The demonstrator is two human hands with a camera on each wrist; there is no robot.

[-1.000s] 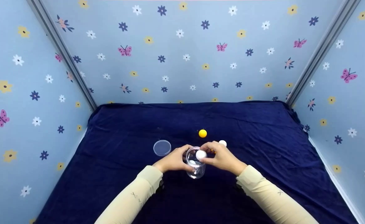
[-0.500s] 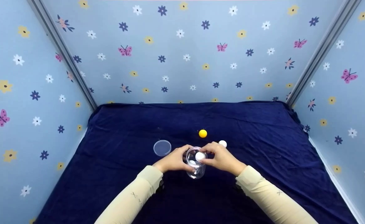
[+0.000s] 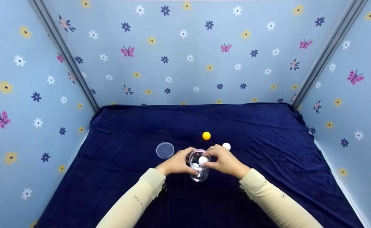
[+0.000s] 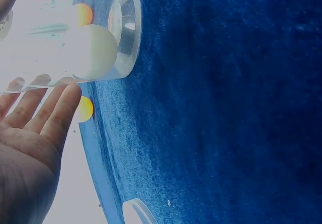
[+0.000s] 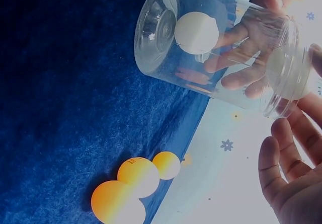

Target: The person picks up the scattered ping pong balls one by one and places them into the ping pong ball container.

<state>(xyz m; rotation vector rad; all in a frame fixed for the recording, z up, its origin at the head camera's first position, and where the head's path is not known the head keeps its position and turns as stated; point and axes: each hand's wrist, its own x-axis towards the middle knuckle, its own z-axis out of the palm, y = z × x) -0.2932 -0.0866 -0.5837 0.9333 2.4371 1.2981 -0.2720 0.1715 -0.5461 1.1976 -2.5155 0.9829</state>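
At bottom centre of the head view, past two pale sleeves, the left hand holds a clear jar, its grip spread as wide as the jar's body. The right hand, right of the jar, has a narrow grip, pinching a white ping-pong ball within the jar's mouth; a second white ball lies inside near the base. Should the fingertips knock the rim while the left grip is slack, the jar might tip and spill its ball; a pinch slipping off-centre could send the held ball over the edge. Farther up, a clear lid lies left of the jar, a loose white ball sits beyond the right hand, and an orange ball sits higher on the cloth-covered table; more orange balls show at lower left of the right wrist view. A stray nudge could set these rolling.
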